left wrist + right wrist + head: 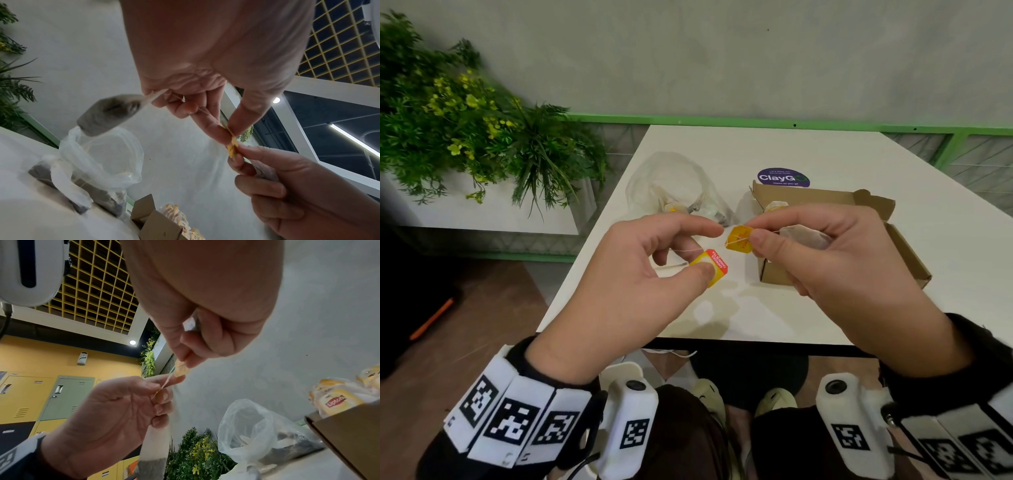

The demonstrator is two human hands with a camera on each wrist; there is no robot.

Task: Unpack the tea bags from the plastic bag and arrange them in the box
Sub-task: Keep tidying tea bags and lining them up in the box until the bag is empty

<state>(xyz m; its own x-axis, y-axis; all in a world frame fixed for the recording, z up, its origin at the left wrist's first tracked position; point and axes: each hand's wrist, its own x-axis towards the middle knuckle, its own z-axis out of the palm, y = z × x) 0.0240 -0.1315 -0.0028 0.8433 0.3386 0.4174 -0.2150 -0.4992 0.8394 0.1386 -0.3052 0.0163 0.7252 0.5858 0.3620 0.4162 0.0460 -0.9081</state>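
We were mid-unpacking, untangling two tea bags above the table: our left hand pinched one tag, our right hand pinched another tag and clutched its tea bag. Next, free the strings, then lay both in the box; the plastic bag still held more.

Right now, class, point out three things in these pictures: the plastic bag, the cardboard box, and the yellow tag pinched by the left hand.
plastic bag (671, 178), head view, its clear upper film.
cardboard box (822, 197), head view, its raised back flap.
yellow tag (717, 267), head view, its red-edged face.
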